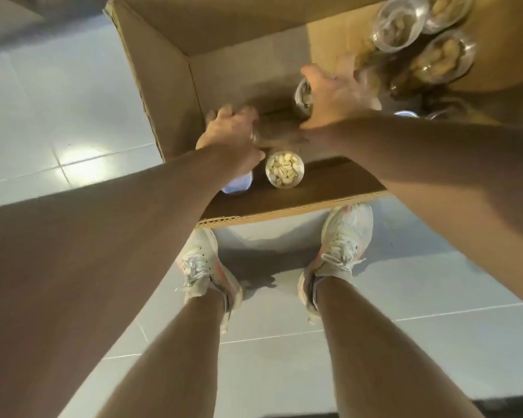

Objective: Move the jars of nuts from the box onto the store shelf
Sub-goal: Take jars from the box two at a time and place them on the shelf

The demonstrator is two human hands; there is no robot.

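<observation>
An open cardboard box (169, 95) stands on the floor in front of my feet. Both my arms reach down into it. My left hand (228, 132) curls round a clear jar (255, 137) near the box's left wall; that jar is blurred and mostly hidden. My right hand (337, 93) grips the top of a jar of pistachios (304, 96) further back. Another jar of pistachios (284, 170) stands upright by the near wall, untouched. Beside it, a jar with a pale lid (237, 184) shows under my left wrist. No shelf is in view.
Several more clear jars of nuts (400, 24) are clustered at the box's far right, one of them (444, 58) close to my right hand. Light floor tiles (58, 122) surround the box. My shoes (341, 236) stand right against its near wall.
</observation>
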